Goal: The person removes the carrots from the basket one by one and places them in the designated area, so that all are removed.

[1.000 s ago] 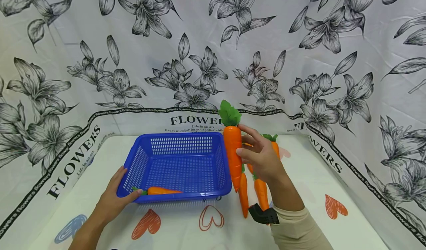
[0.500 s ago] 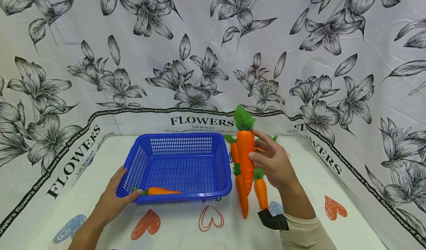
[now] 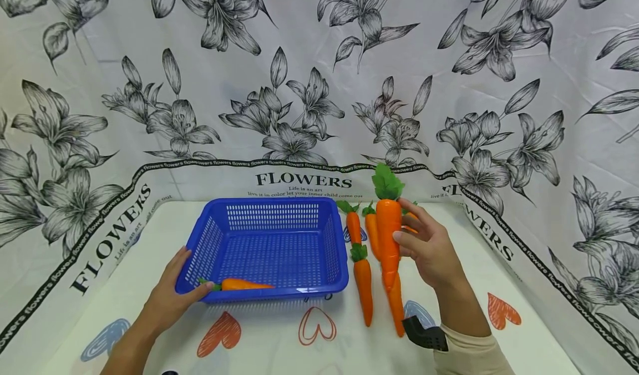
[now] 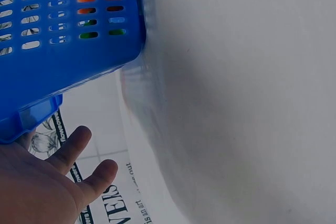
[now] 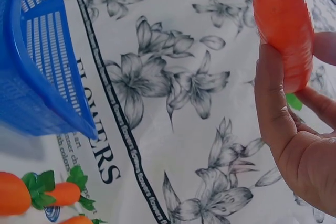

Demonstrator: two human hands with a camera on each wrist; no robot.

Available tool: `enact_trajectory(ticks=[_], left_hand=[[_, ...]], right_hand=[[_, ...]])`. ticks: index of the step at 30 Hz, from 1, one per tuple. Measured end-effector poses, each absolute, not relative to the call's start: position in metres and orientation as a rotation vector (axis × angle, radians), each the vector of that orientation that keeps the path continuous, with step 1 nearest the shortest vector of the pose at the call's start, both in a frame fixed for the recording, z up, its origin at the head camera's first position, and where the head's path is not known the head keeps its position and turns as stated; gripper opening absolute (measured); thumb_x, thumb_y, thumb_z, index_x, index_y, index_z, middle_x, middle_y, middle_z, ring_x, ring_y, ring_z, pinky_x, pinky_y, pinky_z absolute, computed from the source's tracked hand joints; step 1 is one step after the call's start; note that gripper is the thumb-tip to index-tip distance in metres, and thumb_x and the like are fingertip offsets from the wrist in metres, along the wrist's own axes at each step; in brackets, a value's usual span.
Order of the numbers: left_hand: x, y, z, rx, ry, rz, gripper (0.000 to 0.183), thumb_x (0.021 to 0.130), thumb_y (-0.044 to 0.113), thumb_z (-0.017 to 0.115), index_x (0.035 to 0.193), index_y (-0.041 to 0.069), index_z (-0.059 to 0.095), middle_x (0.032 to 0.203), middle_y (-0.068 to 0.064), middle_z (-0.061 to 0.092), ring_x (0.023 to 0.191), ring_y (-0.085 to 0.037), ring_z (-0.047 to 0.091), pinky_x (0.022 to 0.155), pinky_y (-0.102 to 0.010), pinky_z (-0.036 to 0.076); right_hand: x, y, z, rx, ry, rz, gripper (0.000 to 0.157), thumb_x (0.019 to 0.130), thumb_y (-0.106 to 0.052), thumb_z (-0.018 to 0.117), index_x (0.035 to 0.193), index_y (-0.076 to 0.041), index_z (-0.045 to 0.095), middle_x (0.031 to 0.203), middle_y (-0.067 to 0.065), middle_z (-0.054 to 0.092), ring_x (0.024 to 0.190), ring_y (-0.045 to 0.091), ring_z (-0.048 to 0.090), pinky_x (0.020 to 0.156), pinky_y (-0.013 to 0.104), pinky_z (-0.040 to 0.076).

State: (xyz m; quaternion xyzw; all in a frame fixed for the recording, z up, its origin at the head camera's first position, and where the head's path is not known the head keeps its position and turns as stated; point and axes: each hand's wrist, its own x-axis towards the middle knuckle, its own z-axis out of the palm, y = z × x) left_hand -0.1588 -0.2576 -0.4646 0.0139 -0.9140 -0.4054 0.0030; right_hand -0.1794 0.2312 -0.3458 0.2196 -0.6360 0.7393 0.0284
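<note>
My right hand (image 3: 431, 250) holds a big orange carrot (image 3: 387, 219) by its side, thumb and fingers around its upper part. It hangs leaf end up, tip down, right of the basket. In the right wrist view the fingers (image 5: 271, 87) press against the carrot (image 5: 283, 19). A blue perforated basket (image 3: 279, 295) stands left of centre, and my left hand (image 3: 167, 300) grips its near left corner, thumb over the rim. In the left wrist view two fingers (image 4: 71, 148) of that hand stretch away from the basket wall (image 4: 68, 66). One carrot (image 3: 244, 284) lies inside along the front.
Several more carrots lie right of the basket, including a near carrot (image 3: 364, 292), a back carrot (image 3: 354, 226) and one carrot (image 3: 396, 308) partly behind the held one. A flower-printed cloth (image 3: 279, 42) rises behind the white table (image 3: 269, 353). Red and blue hearts are printed on the tabletop.
My right hand has carried the carrot to the right, away from the basket's right rim, uncovering carrots on the table. My left hand and the basket have stayed in place.
</note>
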Motion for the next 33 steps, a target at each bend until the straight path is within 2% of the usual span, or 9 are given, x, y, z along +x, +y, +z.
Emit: enact_trajectory(ticks=[8,18,25,33], left_hand=[[-0.158,-0.259,-0.463,0.044,-2.869,-1.262,0.103,0.086,0.051,0.067,0.156,0.012,0.002,0.16,-0.014,-0.009,0.136,-0.055,0.007,0.096,-0.077,0.016],[-0.159,-0.259,-0.464,0.042,-2.866,-1.257,0.103,0.086,0.05,0.067,0.156,0.013,0.002,0.16,-0.014,-0.008,0.137,-0.054,0.007,0.096,-0.077,0.017],[-0.159,-0.26,-0.466,0.041,-2.859,-1.269,0.102,0.086,0.05,0.067,0.156,0.014,0.002,0.16,-0.014,-0.008,0.137,-0.055,0.007,0.096,-0.077,0.017],[-0.161,-0.261,-0.466,0.018,-2.841,-1.287,0.102,0.087,0.049,0.068,0.156,0.013,0.003,0.16,-0.014,-0.007,0.137,-0.054,0.007,0.096,-0.077,0.017]], right_hand=[[-0.179,0.247,-0.346,0.629,-1.942,2.263,0.06,0.093,0.01,0.052,0.148,0.0,0.032,0.113,0.02,0.055,0.093,0.027,0.063,0.07,0.039,0.058],[-0.174,0.266,-0.351,0.529,-1.943,2.229,0.058,0.093,0.01,0.054,0.147,-0.001,0.035,0.114,0.018,0.054,0.093,0.026,0.063,0.068,0.039,0.058],[-0.173,0.276,-0.357,0.509,-1.966,2.201,0.057,0.092,0.01,0.054,0.146,0.0,0.036,0.107,0.018,0.056,0.088,0.024,0.063,0.067,0.04,0.059],[-0.172,0.288,-0.367,0.459,-2.022,2.173,0.057,0.093,0.009,0.054,0.146,-0.001,0.035,0.108,0.015,0.056,0.09,0.023,0.062,0.066,0.039,0.059]])
